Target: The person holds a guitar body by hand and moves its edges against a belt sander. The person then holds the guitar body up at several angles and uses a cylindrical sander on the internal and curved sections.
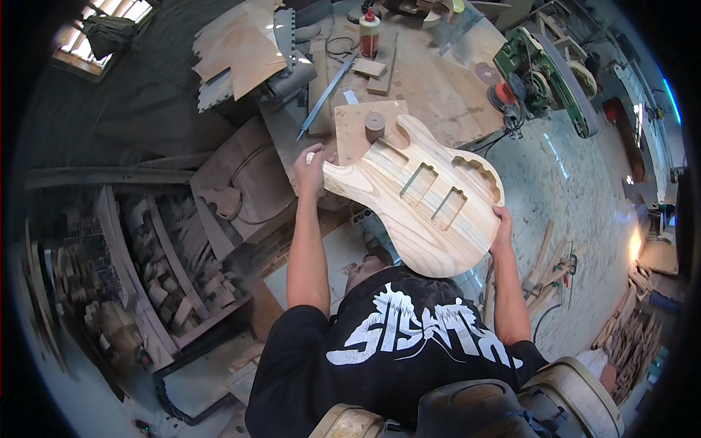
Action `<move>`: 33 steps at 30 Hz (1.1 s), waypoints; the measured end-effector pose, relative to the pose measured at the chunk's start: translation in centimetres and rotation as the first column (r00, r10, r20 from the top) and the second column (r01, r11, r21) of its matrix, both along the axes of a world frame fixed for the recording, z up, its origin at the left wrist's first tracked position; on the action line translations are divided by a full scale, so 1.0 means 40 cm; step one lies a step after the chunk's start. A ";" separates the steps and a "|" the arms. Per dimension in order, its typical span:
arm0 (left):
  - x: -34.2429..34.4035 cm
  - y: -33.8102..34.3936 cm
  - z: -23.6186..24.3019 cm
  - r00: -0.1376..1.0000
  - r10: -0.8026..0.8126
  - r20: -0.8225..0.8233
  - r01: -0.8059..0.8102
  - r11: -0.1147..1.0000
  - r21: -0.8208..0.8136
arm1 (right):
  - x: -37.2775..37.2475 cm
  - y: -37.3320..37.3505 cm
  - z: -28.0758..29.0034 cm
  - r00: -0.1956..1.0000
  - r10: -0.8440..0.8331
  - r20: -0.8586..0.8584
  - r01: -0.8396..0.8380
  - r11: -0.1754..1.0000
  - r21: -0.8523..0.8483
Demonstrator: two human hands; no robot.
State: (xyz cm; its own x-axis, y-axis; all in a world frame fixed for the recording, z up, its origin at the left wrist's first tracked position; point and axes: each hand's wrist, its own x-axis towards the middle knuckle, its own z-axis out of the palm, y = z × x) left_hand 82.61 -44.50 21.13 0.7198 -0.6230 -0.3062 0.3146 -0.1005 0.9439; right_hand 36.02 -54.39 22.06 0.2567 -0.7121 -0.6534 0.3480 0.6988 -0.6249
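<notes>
An unfinished pale wooden guitar body (409, 197) is held between my two hands, its routed face up. Several rectangular pockets and one scalloped cavity are cut into it. My left hand (310, 171) is closed round the horn at its left end. At the opposite end, my right hand (502, 230) grips the rim beside the scalloped cavity, with the fingers partly hidden underneath. Just beyond the body, a brown cylindrical sanding drum (374, 127) stands up from a square board (350, 120). Whether the drum touches the wood, I cannot tell.
The workbench (456, 91) carries a red-and-white bottle (369, 35), a blue strip (327, 98) and wood blocks. A green belt sander (537, 77) stands at the far right. Racks of wood offcuts (175, 292) fill the left; more wood pieces (551, 270) lie at right.
</notes>
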 end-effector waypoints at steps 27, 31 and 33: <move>-0.017 0.059 -0.004 0.940 0.329 0.091 -0.325 0.944 -0.054 | 0.049 -0.076 0.014 0.994 0.109 0.025 -0.107 0.992 -0.074; -0.016 0.063 0.006 0.955 0.292 0.060 -0.288 0.956 -0.062 | 0.065 -0.068 0.031 0.996 0.092 0.019 -0.090 0.990 -0.108; -0.016 0.068 -0.001 0.956 0.289 0.053 -0.284 0.955 -0.083 | 0.064 -0.074 0.029 0.996 0.082 0.047 -0.076 0.992 -0.105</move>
State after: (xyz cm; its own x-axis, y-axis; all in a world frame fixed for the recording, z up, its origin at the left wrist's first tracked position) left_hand 81.98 -41.79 21.11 0.8879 -0.4068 -0.2149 0.2588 0.0554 0.9643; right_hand 38.57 -57.36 23.22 0.3461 -0.7513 -0.5620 0.3279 0.6581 -0.6778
